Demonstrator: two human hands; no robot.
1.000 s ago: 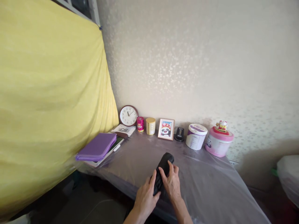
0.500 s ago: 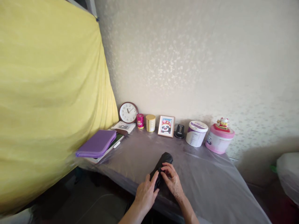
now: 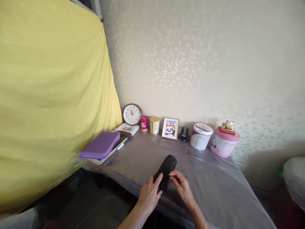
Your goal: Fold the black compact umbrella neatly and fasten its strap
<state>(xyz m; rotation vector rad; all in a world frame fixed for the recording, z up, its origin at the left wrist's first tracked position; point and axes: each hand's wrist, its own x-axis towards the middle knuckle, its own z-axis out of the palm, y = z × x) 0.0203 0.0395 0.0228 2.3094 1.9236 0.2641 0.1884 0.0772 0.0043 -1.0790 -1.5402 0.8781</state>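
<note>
A black folding umbrella (image 3: 167,164), its fabric bundled up, lies slantwise near the front edge of the table. My left hand (image 3: 150,193) is wrapped round its near end, with the index finger along the top and the thumb at the side; the palm hides that end. On the umbrella's right side, my right hand (image 3: 182,186) pinches a small dark bit of it between thumb and fingertips. That bit looks like the strap, though it is mostly hidden.
A plastic-covered table (image 3: 205,181) stands against the wall. Along its back are a clock (image 3: 132,114), tins (image 3: 154,126), a picture frame (image 3: 170,128), a black stand (image 3: 183,134) and tubs (image 3: 201,136). A purple folder (image 3: 100,145) lies left, beside a yellow curtain (image 3: 54,95).
My right hand has drawn off the umbrella's top to the right and slightly down, its fingers pinching a small dark piece. My left hand keeps its grip; the view has shifted slightly.
</note>
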